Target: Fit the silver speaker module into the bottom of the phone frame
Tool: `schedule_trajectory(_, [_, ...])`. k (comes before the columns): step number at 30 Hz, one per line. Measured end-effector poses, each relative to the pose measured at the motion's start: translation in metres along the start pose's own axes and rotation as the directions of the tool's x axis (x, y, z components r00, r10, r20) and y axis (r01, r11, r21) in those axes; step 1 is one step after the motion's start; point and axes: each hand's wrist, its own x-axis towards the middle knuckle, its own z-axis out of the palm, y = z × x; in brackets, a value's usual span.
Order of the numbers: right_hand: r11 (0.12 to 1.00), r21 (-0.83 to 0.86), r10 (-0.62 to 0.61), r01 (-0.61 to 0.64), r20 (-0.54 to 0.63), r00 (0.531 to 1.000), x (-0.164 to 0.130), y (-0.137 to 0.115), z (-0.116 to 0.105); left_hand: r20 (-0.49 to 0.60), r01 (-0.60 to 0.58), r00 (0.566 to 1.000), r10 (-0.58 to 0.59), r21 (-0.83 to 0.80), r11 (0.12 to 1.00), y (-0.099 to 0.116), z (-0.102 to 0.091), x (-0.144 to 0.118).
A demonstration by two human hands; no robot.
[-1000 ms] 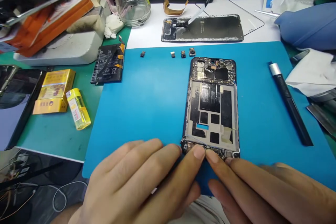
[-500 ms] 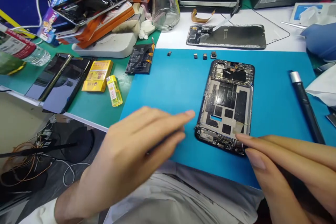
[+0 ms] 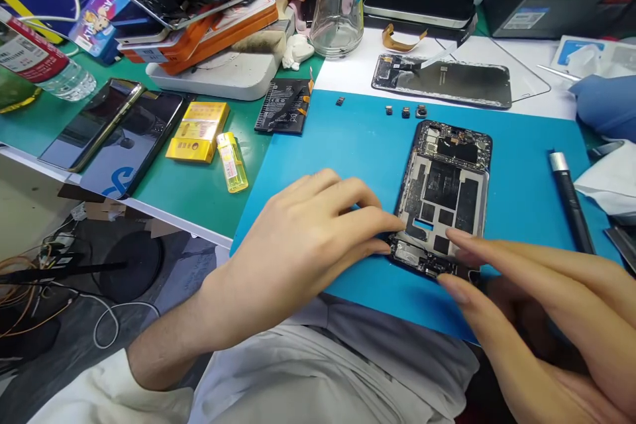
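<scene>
Phone body (image 3: 440,189) lies flat right of centre, probably for two-handed access. Left hand (image 3: 298,238) meets its left edge, grip unclear; right hand (image 3: 561,305) hovers, fingers apart.

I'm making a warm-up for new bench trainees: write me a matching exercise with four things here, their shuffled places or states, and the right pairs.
1. Black rectangular phone frame
2. Translucent yellow plastic lighter
3. Flat black battery with orange tabs
4. Black rod-shaped tool with silver end

A. Beside the yellow rectangular box
B. On the blue mat, right of the phone frame
C. Opened, inside exposed
D. At the mat's far-left corner

Pairs: 1-C; 2-A; 3-D; 4-B
</scene>
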Motion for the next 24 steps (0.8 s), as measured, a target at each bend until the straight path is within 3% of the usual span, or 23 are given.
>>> schedule_trajectory(4, [1.0, -0.015, -0.026, 0.027, 0.085, 0.996, 0.003, -0.001, 0.002, 0.004, -0.006, 1.0, 0.006, -0.002, 1.0, 0.0, 0.001, 0.001])
schedule_trajectory(15, [0.99, 0.088, 0.095, -0.112, 0.177, 0.98, -0.025, 0.015, -0.008, 0.0, 0.071, 0.997, -0.071, -0.002, 0.997, 0.002, 0.006, 0.0])
schedule_trajectory(24, [0.992, -0.001, 0.125, -0.125, 0.115, 0.986, 0.004, -0.024, -0.014, 0.002, -0.021, 1.0, 0.021, 0.052, 0.998, 0.008, 0.004, -0.005])
